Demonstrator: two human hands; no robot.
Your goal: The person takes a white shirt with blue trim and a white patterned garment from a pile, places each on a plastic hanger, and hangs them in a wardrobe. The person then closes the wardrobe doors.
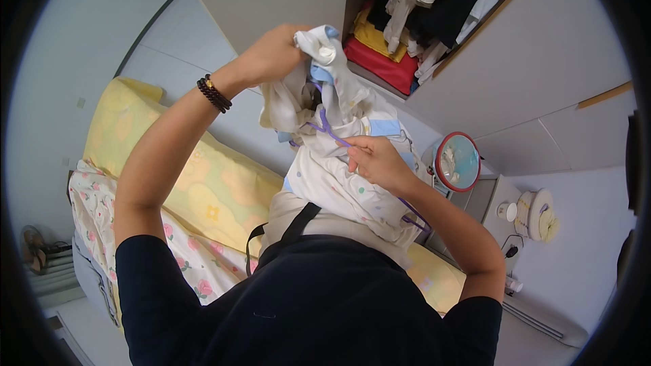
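My left hand [280, 52] is raised and grips the bunched upper end of a white garment [338, 79] with light blue trim. My right hand [380, 161] pinches a purple clothes hanger [329, 132] between thumb and fingers, close to its hook. A second piece of purple hanger [417, 221] shows beside my right forearm. White cloth with coloured dots [325, 175] is heaped across my lap under both hands. Folds hide how the hanger and the garment meet, and where one garment ends and another begins.
An open wardrobe [391, 92] ahead holds hanging clothes above folded red fabric [380, 63] and yellow fabric [374, 35]. A bed with a yellow flowered cover [239, 183] lies around me. To the right are a red-rimmed bin [477, 155], a nightstand [501, 198] and a paper cup [506, 211].
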